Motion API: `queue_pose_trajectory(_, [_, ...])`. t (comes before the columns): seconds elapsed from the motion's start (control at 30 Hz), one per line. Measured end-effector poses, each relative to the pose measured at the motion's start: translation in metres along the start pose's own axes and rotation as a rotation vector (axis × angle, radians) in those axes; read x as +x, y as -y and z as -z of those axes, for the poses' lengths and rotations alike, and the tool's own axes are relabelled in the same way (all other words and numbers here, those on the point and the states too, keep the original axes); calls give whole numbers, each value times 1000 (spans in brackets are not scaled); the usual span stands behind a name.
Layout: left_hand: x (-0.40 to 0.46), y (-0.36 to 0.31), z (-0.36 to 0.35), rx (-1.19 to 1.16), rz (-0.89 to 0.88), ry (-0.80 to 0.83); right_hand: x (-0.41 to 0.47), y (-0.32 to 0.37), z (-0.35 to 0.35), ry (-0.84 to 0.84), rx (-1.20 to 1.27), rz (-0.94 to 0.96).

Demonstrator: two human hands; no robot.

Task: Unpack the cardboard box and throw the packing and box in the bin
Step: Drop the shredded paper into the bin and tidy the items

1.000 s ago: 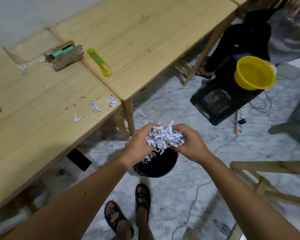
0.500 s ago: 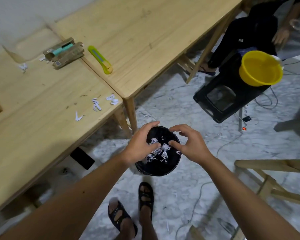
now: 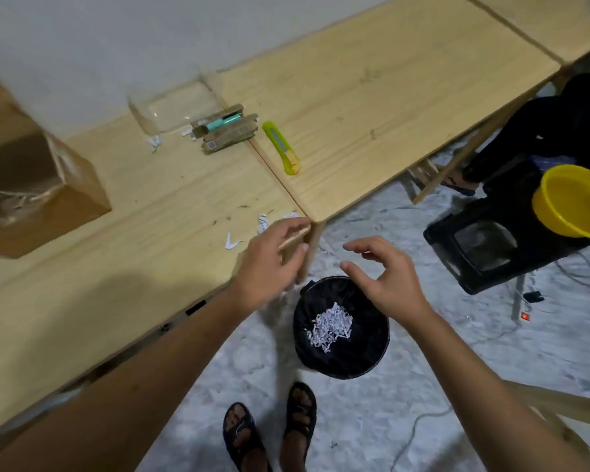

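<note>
While the box sits open on the left end of the table, with some pale shreds left inside, a clump of white shredded paper lies at the bottom of the black bin on the floor. Both hands hang above it holding nothing: the left hand is over the table corner with fingers loosely curled, the right hand is over the bin's far rim with fingers spread and bent. A few paper scraps lie on the table edge just past the left hand. Farther back rest a yellow-green cutter, small brown packs with a teal item, and a clear tray. To the right stand a black stool and a yellow bowl on it, with cables on the floor. Sandalled feet stand just below the bin, and the table leg is close beside it. Compared with half a second ago, the hands have parted and lifted off the bin, the left drifting toward the table, and the shreds have settled inside.
</note>
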State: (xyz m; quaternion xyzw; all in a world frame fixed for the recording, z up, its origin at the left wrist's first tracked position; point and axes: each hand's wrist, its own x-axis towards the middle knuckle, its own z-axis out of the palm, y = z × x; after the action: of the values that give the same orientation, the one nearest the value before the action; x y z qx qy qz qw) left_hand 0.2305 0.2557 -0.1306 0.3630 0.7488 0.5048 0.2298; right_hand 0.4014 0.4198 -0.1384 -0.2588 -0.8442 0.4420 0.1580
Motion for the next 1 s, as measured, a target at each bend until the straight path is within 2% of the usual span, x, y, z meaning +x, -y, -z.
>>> queue_pose_trajectory(0.1, [8,18,51,179,-46,-210,29,24,-23,56,-3,74])
queue_pose_trajectory(0.23, [12,62,105,434,-36,-338,56,39,-56,126,-35,167])
queue_pose_trajectory(0.37, [11,97,132,715,101,-269,69,38,-84,212,-76,166])
queue_pose_trajectory(0.47, [7,114,138,813,202,-253,72,39,-101,273,-102,190])
queue_pose_trajectory(0.6, [7,121,134,925,195,-268,76,44,-121,320,-164,308])
queue_pose_trajectory(0.8, [7,118,132,956,204,-252,83,51,-142,334,-307,634])
queue_pose_trajectory(1.0, [6,116,133,947,204,-253,78,52,-128,357,-442,709])
